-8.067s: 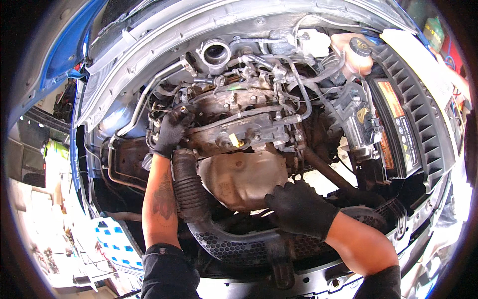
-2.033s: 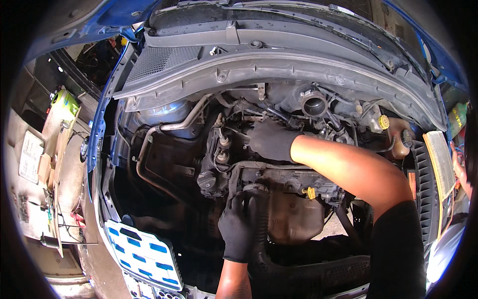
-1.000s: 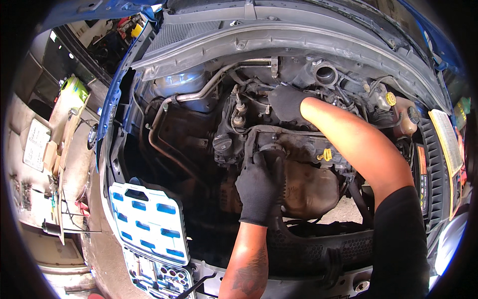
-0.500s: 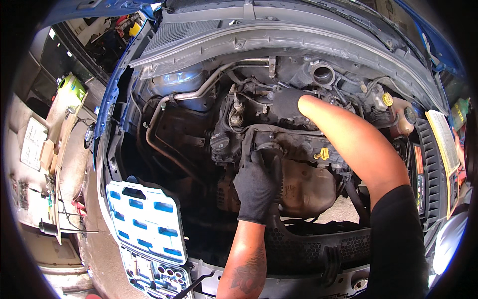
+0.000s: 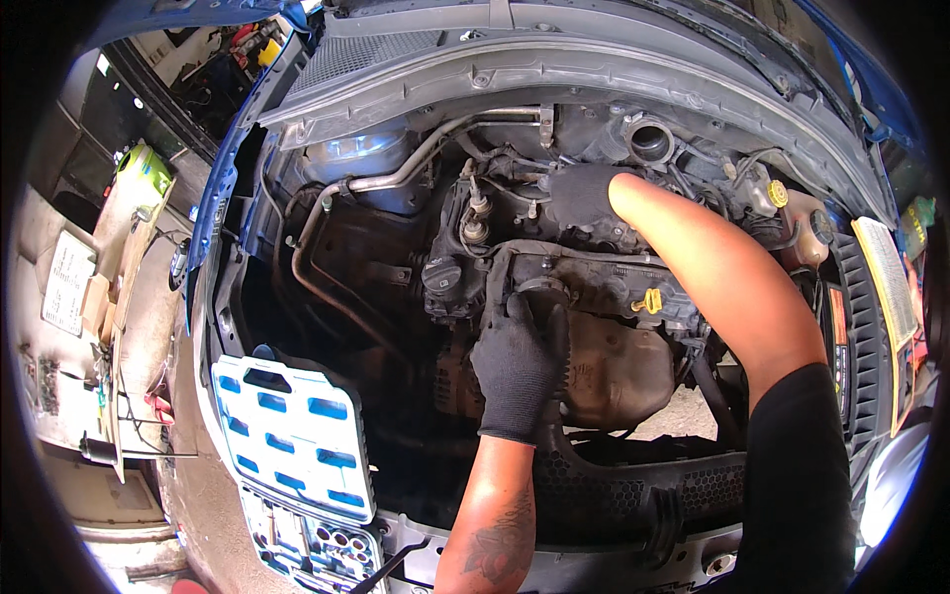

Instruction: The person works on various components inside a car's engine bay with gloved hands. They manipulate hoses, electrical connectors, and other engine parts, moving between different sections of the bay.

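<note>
Black-gloved hands: left (image 5: 517,364) grips hose (image 5: 542,293), right (image 5: 582,194) reaches over engine (image 5: 604,297).

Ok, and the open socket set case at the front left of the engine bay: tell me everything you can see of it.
The socket set case is a hinged plastic box lying open on the car's front left corner. Its raised lid is pale blue-white with rows of darker blue rectangular recesses and one dark slot near the top. The lower tray is dark and holds rows of shiny metal sockets. Neither the left hand nor the right hand touches it.
</note>
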Demonstrator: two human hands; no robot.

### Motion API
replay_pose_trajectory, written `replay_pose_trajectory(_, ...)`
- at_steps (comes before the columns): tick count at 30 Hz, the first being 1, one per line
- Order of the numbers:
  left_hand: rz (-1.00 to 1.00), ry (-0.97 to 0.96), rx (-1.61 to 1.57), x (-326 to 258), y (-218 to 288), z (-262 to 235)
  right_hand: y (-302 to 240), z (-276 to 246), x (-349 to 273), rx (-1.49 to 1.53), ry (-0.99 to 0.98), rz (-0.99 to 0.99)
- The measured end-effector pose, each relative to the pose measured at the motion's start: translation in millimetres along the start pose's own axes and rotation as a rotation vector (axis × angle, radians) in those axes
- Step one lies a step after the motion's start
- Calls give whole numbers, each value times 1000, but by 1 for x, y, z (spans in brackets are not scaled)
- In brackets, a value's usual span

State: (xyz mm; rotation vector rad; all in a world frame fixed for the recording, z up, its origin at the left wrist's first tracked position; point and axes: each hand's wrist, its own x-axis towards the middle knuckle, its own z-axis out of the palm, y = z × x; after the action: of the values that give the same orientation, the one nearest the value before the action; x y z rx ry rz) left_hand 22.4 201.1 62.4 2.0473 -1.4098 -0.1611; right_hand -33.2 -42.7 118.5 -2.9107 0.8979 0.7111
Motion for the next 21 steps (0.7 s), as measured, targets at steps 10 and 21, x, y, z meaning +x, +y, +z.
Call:
replay_pose_trajectory(10, -69, -113, 17, 0, 4, -6, -4, 9, -6, 113, 205, -17)
replay_pose_trajectory(21, -62, -77, -38, 0, 6, -7, 13, 23, 7, -251, 249, -288)
